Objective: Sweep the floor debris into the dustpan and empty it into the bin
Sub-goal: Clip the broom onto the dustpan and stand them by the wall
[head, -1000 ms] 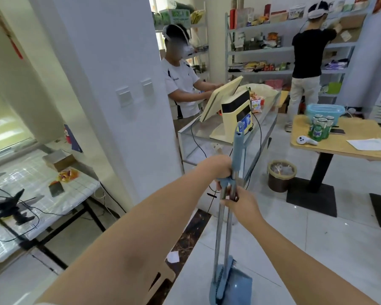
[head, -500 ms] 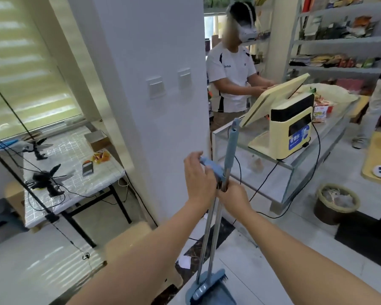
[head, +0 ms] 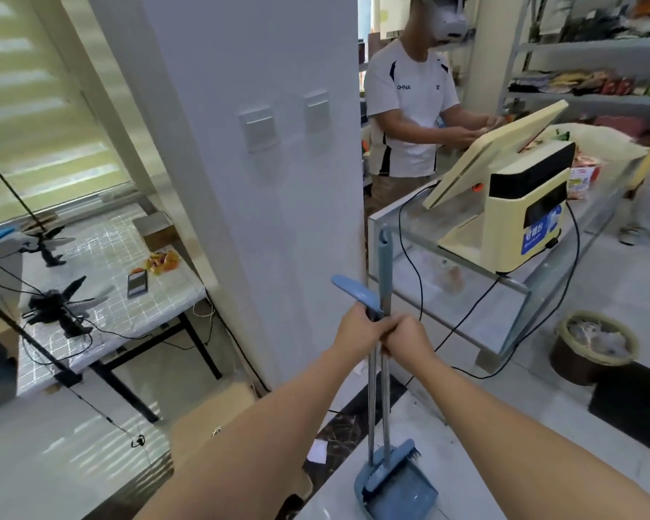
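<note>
A blue dustpan [head: 404, 489] stands on the pale floor tiles with a blue broom head [head: 372, 476] clipped into it. Two metal poles [head: 376, 399] rise side by side from them. One ends in a straight blue handle [head: 384, 264], the other in an angled blue handle [head: 353, 292]. My left hand [head: 357, 328] is closed around the pole just under the angled handle. My right hand [head: 406, 337] touches it and grips the poles slightly lower. A white paper scrap [head: 318, 452] lies on the dark floor strip left of the dustpan. A brown bin [head: 563, 354] holding rubbish sits at the right.
A white pillar [head: 278, 219] stands just ahead of the poles. A glass counter [head: 466, 264] with a yellow till and trailing black cables is to the right, with a person behind it. A table [head: 102, 294] with gear stands on the left. A black mat [head: 631, 410] lies below the bin.
The view has swung left and closer to the pillar. Both hands stay on the poles, and the angled handle now shows above my left hand. The dustpan sits nearer the dark floor strip.
</note>
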{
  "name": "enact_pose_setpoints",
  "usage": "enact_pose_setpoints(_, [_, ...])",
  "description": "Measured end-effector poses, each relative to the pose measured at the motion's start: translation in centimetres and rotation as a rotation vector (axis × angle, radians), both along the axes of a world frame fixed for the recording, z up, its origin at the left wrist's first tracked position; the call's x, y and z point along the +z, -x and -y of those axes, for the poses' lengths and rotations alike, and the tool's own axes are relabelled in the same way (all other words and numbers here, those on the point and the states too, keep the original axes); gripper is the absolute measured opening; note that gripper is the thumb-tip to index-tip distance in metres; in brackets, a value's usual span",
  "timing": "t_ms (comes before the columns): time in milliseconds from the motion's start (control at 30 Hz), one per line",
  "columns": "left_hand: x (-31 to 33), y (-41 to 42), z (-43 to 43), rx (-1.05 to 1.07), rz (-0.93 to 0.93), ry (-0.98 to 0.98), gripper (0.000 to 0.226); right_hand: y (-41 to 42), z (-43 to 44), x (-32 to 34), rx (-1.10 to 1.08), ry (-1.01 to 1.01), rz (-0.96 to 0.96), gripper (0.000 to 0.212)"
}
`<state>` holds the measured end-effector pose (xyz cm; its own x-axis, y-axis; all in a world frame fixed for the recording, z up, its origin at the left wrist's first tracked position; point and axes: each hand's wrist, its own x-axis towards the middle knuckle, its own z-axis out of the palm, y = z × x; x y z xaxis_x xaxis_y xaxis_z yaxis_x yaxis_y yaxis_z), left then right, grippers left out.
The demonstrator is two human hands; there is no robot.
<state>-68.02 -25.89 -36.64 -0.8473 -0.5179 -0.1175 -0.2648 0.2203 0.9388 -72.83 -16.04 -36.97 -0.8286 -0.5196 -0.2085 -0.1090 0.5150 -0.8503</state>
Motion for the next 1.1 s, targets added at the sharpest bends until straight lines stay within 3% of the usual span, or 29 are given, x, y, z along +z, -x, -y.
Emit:
enact_pose_setpoints(233, [-5.7,0.4,0.8,-0.092,0.102,-0.013,0.029,0.5,-0.4,-3.6,0.054,-0.035,0.053,0.029])
enact_pose_setpoints(400, [-4.6,1.4,0.7,-0.119,0.173,-0.007,0.03,1.2,-0.1,-3.0,0.045,-0.029,0.012,0.029])
enact_pose_setpoints(600, [-2.4,1.8,0.9,-0.13,0.287,-0.043,0.009,1.6,0.7,-2.5,0.08,-0.081,-0.052,0.043])
enact_pose_setpoints(800, [0.2,1.6,1.7,-0.066,0.411,-0.075,0.029,2.1,2.8,-2.0,0.082,-0.075,-0.063,0.046])
enact_pose_setpoints(933, [1.0,1.5,3.2,-0.11,0.42,0.147,0.034,2.9,3.9,-1.2,0.033,-0.056,-0.028,0.042])
enact_pose_setpoints(1033, [1.5,1.1,4.3,-0.002,0.486,0.474,0.032,2.9,4.8,-0.6,-0.024,-0.006,0.006,0.038])
enact_pose_setpoints(1100, [2.0,1.0,4.9,0.046,0.404,0.616,0.033,2.7,5.2,-0.2,-0.05,0.031,0.006,0.038])
